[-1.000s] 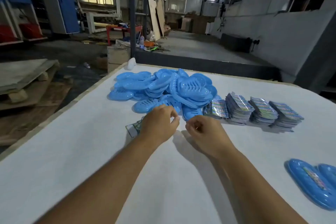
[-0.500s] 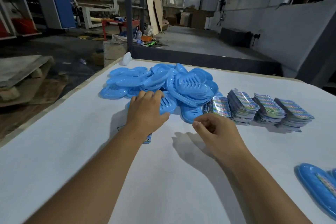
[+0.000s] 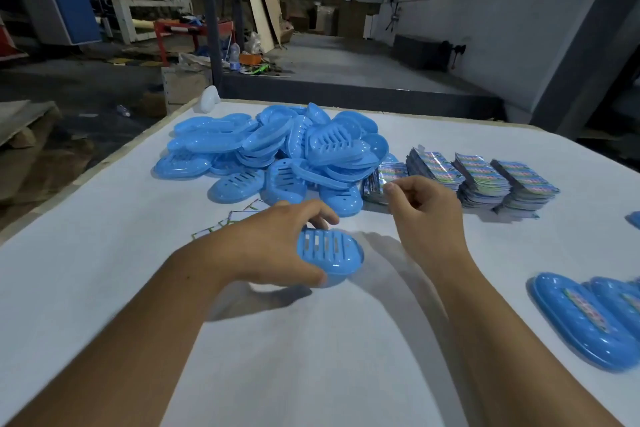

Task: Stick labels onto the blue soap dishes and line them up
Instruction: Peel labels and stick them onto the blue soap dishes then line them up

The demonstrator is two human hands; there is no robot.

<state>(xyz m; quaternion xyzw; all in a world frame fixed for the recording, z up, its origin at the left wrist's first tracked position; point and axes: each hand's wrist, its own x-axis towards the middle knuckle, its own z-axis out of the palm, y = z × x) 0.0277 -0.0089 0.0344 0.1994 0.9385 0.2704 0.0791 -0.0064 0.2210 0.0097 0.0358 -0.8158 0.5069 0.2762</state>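
Observation:
My left hand (image 3: 273,246) grips a blue slotted soap dish (image 3: 329,258), held just above the white table (image 3: 311,357) in front of a heap of blue soap dishes (image 3: 277,152). My right hand (image 3: 422,215) hovers with curled fingers at the nearest stack of shiny labels (image 3: 384,180), thumb and forefinger close together; whether a label sits between them I cannot make out. More label stacks (image 3: 485,180) run to the right. Labelled blue dishes (image 3: 585,319) lie side by side at the right edge.
Peeled label backings (image 3: 228,222) lie on the table left of my left hand. A white rounded object (image 3: 207,99) sits at the table's far left corner. Beyond the table are a workshop floor, pallets and a red bench.
My left hand has lifted one dish off the heap and drawn it toward me. My right hand has moved forward to the nearest label stack.

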